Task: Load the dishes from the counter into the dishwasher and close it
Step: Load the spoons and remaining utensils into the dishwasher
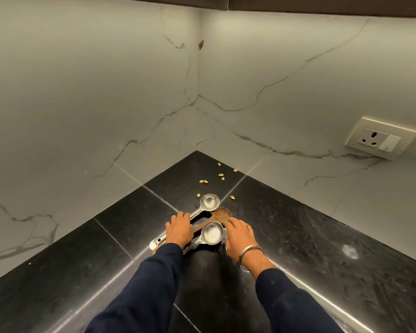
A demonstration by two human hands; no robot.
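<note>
Table (298, 236) black, corner spot. Left hand (179, 228) flat over 2 steel scoops' (210, 233) handles, fingers relaxed, likely gathering. Right hand (239, 234) touches wooden spoon (222, 215); grip unclear. Seeds (221, 174) scattered behind.

The bench (298, 236) was glossy black with faint pale flecks and thin light seams. The walls (82, 92) were off-white marble with grey-brown veins. Two measuring spoons (210, 202) were bright silver steel; the wooden spoon (222, 213) was warm brown. Scattered shells (203, 181) were tan. The sleeves (154, 284) were navy, the bangle (250, 249) silver, the wall socket (380, 139) cream.
</note>
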